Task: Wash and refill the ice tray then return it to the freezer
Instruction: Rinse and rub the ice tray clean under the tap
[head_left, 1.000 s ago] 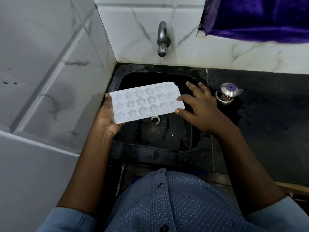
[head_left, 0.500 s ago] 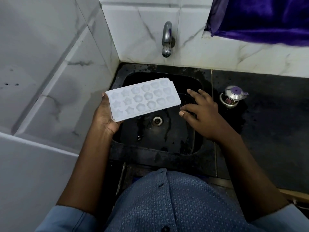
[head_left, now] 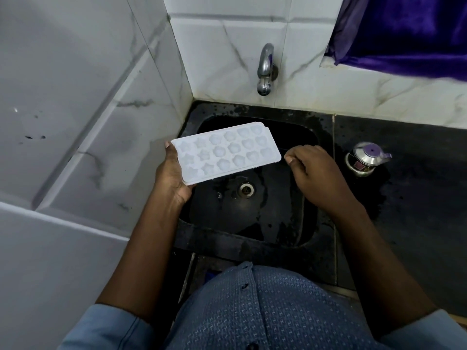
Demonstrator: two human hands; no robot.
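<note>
Left hand held the white ice tray by its near short end, palm beneath it and thumb on the edge. The tray lay nearly level, its star- and flower-shaped cups facing up, stretching away from that hand toward the right. Right hand hovered just beyond the tray's far end, apart from it, fingers loosely curled and grasping nothing. Below both hands lay the black sink, wet, with its drain under the tray's near edge. Beyond the hands, a metal tap stuck out of the white tiled wall. Right of the right hand, a small steel pot with a purple knob stood on the dark table. A purple cloth hung farther back on that side.
</note>
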